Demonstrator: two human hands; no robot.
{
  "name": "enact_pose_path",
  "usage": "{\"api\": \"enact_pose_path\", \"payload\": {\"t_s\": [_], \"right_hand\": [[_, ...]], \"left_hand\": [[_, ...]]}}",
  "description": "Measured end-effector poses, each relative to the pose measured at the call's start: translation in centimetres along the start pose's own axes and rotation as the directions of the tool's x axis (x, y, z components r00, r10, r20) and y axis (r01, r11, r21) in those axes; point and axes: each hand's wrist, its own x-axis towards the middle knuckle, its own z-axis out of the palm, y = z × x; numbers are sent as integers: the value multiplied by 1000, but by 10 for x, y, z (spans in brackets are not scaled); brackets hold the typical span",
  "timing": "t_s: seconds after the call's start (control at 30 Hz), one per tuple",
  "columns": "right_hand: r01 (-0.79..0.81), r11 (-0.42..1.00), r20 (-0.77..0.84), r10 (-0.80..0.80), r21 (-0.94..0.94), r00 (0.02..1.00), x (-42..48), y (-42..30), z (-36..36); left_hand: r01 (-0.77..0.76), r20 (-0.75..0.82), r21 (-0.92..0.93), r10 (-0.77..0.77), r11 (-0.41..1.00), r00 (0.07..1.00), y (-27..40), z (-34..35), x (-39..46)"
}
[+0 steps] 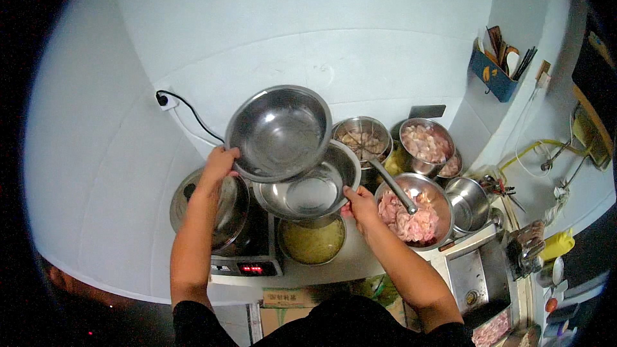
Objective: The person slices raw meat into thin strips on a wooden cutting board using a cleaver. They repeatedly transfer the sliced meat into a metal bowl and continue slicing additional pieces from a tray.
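Note:
My left hand (222,161) grips the left rim of a wide stainless steel basin (279,130), raised and tilted so its hollow inside faces me. By its right rim, my right hand (361,206) holds a second steel basin (313,195). The first basin overlaps the upper left of the second, hiding part of it. No contents show in either. Beneath the second basin stands a round metal pot (313,245) filled with something yellowish. Right of my right hand, a steel bowl (446,202) holds pale pink raw meat (409,221).
A lidded pot (226,202) sits on an induction cooker (258,250) with a lit red display. A wire strainer (361,140) rests over a pot, its handle crossing the meat bowl. Behind stands another meat-filled pot (426,142). A sink (470,274) lies at right.

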Motion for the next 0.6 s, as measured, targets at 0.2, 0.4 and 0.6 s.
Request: {"api": "enact_pose_path", "payload": {"t_s": [0.2,0.4,0.6], "right_hand": [[204,979,-160,-199,18,967,-40,-61,-7],[281,959,-380,-250,28,891,-146,-136,-71],[524,848,-611,-456,-78,647,-283,-162,-183]], "left_hand": [[-12,-76,22,13,1000,997,42,-45,-26],[-25,-101,45,30,999,994,34,-68,-23],[31,104,-8,-30,999,994,-33,-3,4]]}}
